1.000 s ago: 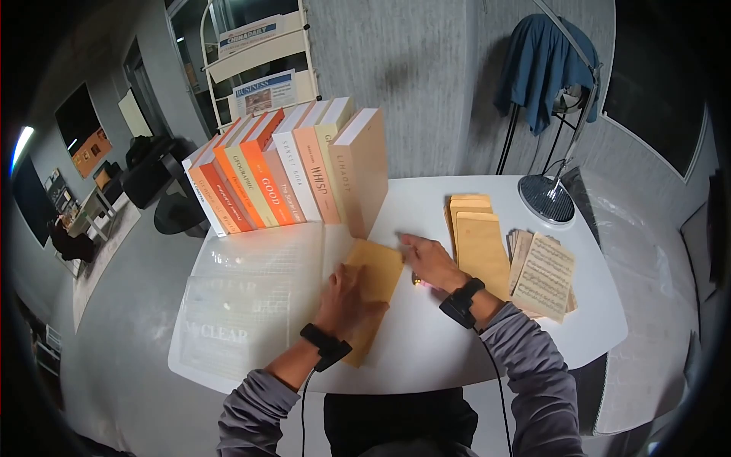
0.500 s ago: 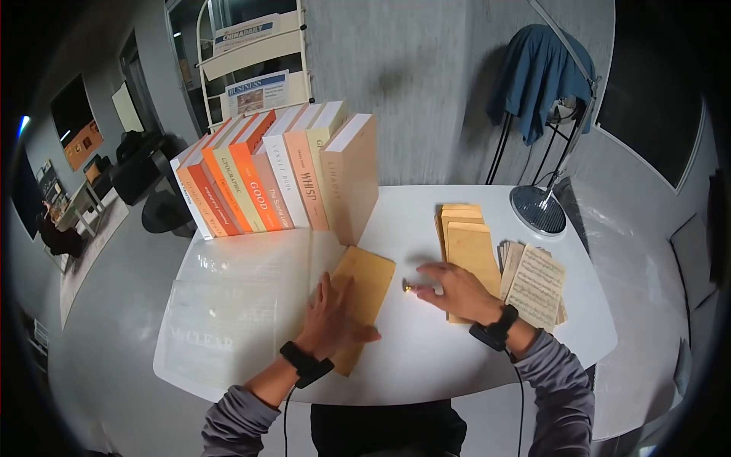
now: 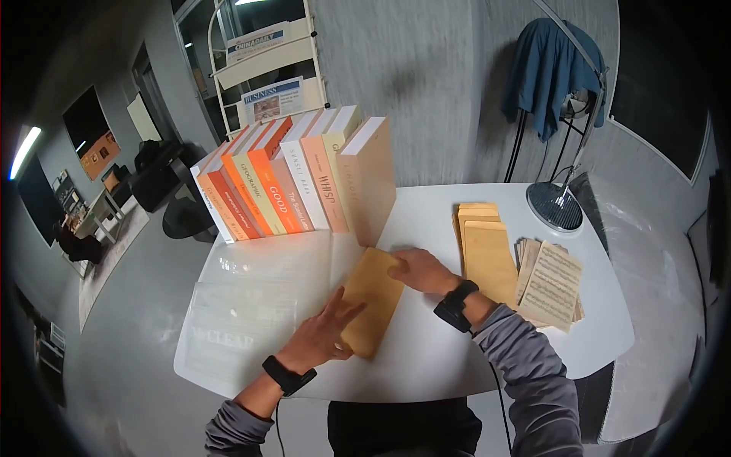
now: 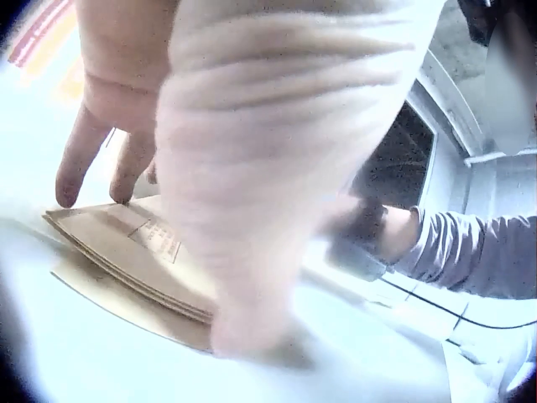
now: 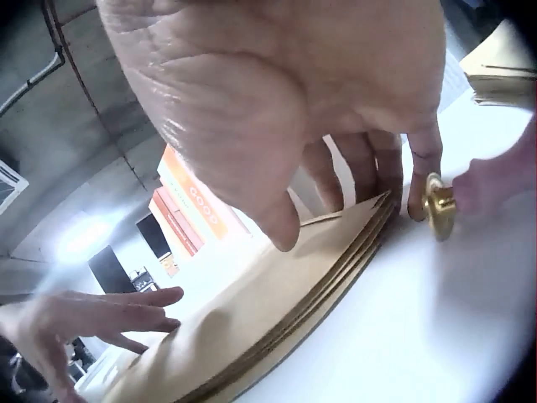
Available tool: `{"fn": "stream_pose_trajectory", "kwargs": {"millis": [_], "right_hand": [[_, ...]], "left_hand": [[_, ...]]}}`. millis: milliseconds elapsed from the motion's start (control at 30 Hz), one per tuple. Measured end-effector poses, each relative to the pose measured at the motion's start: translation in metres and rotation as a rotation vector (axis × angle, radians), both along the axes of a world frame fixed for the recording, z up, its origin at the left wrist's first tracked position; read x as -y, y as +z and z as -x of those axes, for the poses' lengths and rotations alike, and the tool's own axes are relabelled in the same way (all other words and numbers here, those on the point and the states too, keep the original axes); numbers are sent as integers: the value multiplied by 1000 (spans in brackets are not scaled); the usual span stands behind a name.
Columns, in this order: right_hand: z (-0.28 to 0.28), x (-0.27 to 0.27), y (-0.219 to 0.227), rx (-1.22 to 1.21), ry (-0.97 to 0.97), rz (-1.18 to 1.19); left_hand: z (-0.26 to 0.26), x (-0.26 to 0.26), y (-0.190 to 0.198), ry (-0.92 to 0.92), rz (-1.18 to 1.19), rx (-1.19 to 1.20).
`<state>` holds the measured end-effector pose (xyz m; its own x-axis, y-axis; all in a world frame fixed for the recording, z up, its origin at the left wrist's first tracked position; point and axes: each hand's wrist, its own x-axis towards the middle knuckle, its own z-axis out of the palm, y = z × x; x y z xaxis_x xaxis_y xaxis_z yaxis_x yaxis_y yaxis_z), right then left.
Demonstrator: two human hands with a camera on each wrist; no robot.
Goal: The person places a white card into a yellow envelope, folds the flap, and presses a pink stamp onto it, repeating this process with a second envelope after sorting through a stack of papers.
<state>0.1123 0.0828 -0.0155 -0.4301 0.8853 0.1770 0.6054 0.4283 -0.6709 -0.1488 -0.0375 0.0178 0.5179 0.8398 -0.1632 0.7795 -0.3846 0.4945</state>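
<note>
A small stack of brown paper envelopes (image 3: 375, 308) lies slanted on the white table in front of me. My left hand (image 3: 324, 331) rests on its near half, fingers spread towards one long edge, the thumb low at the other, as the left wrist view shows. At the far end is my right hand (image 3: 428, 272). Its fingers reach down by the end edge (image 5: 377, 222), and its thumb (image 5: 281, 227) lies over the top face. Beside those fingers stands a gold-headed stamp (image 5: 438, 206) with a pink handle, hidden under the hand in the head view.
Upright books (image 3: 293, 183) stand in a row at the back left. Clear plastic sleeves (image 3: 240, 320) lie left of the envelopes. To the right are another pile of brown envelopes (image 3: 487, 259), sheet-music papers (image 3: 552, 286) and the round base of a lamp (image 3: 554, 207).
My right hand swung out to the right, showing the stamp, and came back to the envelopes' far end. My left hand has shifted towards their near left edge.
</note>
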Motion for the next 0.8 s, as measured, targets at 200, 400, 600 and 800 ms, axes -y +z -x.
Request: {"fn": "stream_pose_trajectory", "kwargs": {"millis": [200,400,600,800], "right_hand": [[-6,2,9,-276,-210,458],[-30,-10,28,-302,63,712],[-26,-8,7,-808,330,753],[-37,-20,-16,-474,224,581]], "left_hand": [[10,-3,-12,15,-120,54],[15,1,1,9,-7,354],[-13,26,-30,609,-19,871],[-34,43,-13,611,-623,721]]}}
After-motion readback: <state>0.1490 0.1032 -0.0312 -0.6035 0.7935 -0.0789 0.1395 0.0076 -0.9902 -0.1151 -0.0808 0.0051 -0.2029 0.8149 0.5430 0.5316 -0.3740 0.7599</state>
